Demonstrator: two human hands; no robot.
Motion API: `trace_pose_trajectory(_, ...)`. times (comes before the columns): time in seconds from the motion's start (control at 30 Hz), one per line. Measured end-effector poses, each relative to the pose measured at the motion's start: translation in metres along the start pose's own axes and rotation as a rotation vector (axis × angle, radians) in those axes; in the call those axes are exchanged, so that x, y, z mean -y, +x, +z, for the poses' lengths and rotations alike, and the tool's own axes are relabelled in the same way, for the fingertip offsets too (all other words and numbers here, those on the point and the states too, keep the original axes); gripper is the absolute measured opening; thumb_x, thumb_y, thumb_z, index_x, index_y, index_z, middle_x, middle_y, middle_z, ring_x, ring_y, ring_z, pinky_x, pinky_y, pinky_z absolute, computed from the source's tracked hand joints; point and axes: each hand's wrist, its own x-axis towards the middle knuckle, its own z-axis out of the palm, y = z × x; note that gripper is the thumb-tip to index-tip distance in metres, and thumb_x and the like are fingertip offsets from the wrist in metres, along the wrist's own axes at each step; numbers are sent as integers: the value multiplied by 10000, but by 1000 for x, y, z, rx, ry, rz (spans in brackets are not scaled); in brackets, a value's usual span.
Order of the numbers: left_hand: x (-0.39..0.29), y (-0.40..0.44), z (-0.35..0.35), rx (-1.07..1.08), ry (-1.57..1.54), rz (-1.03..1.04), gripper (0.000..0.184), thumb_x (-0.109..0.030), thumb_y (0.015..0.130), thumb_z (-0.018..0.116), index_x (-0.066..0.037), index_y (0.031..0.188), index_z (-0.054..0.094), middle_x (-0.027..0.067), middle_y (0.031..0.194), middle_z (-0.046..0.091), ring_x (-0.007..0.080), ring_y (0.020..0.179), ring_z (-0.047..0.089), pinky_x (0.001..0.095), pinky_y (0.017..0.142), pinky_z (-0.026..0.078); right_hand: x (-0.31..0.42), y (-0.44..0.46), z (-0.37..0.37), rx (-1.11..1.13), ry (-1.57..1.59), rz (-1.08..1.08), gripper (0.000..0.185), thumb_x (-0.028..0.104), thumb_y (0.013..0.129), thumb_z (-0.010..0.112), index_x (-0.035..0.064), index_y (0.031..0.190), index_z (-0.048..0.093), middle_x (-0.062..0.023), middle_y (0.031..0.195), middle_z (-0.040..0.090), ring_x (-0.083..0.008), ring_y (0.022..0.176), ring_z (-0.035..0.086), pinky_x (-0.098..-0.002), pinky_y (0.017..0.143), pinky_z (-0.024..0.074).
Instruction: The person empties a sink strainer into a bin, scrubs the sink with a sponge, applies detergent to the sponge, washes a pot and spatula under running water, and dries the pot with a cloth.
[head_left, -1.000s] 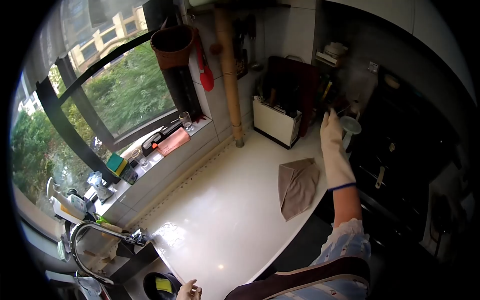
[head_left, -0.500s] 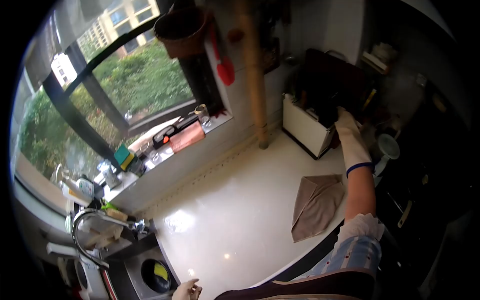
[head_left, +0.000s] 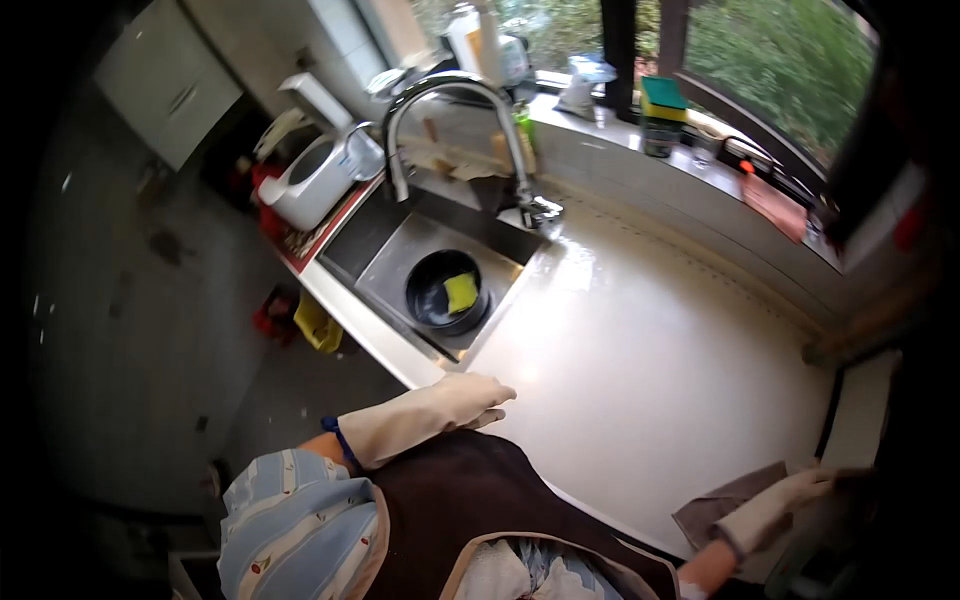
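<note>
My left hand (head_left: 465, 402), in a cream rubber glove with a blue cuff, hovers by the counter's edge near the sink (head_left: 395, 275). Its fingers stretch out with nothing between them. At the lower right, my gloved right hand (head_left: 775, 508) reaches over the brown cloth (head_left: 715, 508) on the white counter (head_left: 650, 370). Darkness hides its fingertips beside the white box (head_left: 862, 405), so whether it holds anything is unclear. Inside the sink sits a black bowl (head_left: 425, 290) with a yellow-green sponge (head_left: 461, 293) in it.
A chrome faucet (head_left: 450, 78) arches over the sink. The windowsill carries a green and yellow sponge (head_left: 662, 98), a glass and a pink cloth (head_left: 774, 207). A white appliance (head_left: 305, 185) stands left of the sink, with bottles (head_left: 470, 45) behind the faucet.
The view has swung left toward the sink. My right hand now appears at the lower right, still near the white box. More of my left hand and forearm shows.
</note>
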Motion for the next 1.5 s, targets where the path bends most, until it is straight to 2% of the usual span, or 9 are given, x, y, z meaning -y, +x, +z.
trace_pose_trajectory(0.33, 58, -39, -38, 118, -258, -267, 263, -148, 920, 505, -87, 1167, 575, 35, 527, 485, 163, 395, 459, 315, 439, 414, 119, -442, 47, 1368, 353, 113, 266, 99, 954, 459, 13, 1179, 570, -114, 1071, 625, -103, 806, 587, -206, 683, 501)
trace_pose_trajectory(0.47, 134, -39, -51, 142, -854, -671, 230, -186, 915, 516, -59, 1069, 629, 40, 523, 490, 154, 392, 455, 309, 455, 425, 144, -525, 77, 1460, 287, -187, 296, 101, 919, 509, 10, 1196, 560, -150, 1074, 633, -221, 890, 630, -318, 794, 514)
trace_pose_trajectory(0.73, 390, 13, -50, -763, -836, -63, 298, -225, 910, 496, -31, 688, 540, 19, 480, 454, 120, 372, 426, 248, 416, 375, 206, -744, 205, 1591, -264, -505, 524, 294, 815, 658, 98, 1276, 505, -157, 1310, 502, -305, 1224, 462, -388, 1017, 380)
trace_pose_trajectory(0.83, 431, 18, -57, -417, -293, -276, 207, -198, 853, 547, -43, 717, 560, 177, 704, 623, 343, 633, 622, 420, 598, 499, 199, -795, 243, 1530, -765, -613, 819, 279, 733, 742, 132, 1413, 310, -134, 1504, 212, -364, 1366, 220, -498, 1024, 363)
trace_pose_trajectory(0.93, 437, 16, -68, -298, -181, -168, 165, -206, 846, 564, -63, 903, 626, 182, 821, 624, 361, 731, 587, 424, 670, 488, 179, -812, 266, 1470, -1000, -682, 837, 214, 715, 748, 145, 1410, 287, -186, 1433, 325, -384, 1258, 396, -394, 1039, 382)
trace_pose_trajectory(1.07, 441, 19, -58, -402, -307, -182, 170, -204, 821, 557, -59, 739, 592, 200, 744, 628, 407, 723, 609, 474, 657, 492, 140, -797, 279, 1539, -257, 28, 353, 213, 903, 490, 94, 1230, 552, -196, 1127, 617, -340, 1052, 590, -367, 856, 450)
trace_pose_trajectory(1.2, 439, 22, -65, -304, -302, -239, 164, -185, 809, 562, -47, 728, 600, 168, 726, 637, 381, 707, 626, 473, 660, 502, 191, -785, 269, 1445, -506, 465, 565, 148, 813, 623, 55, 1333, 423, -216, 1140, 606, -363, 1018, 599, -365, 922, 460)
trace_pose_trajectory(1.37, 438, 27, -79, -107, -229, -331, 713, -289, 829, 617, 50, 1381, 319, 226, 941, 626, 376, 794, 641, 421, 717, 523, 203, -810, 255, 1358, -833, -1060, 777, 245, 735, 676, 67, 1405, 326, -230, 1468, 257, -423, 1334, 278, -480, 1052, 320)
trace_pose_trajectory(1.5, 439, 69, -72, -12, -435, -503, 792, -296, 851, 601, 16, 1440, 173, 263, 1098, 588, 379, 987, 609, 391, 860, 497, 175, -821, 272, 1613, -1113, -792, 833, 319, 773, 647, 95, 1453, 221, -175, 1509, 182, -406, 1352, 258, -527, 1009, 355)
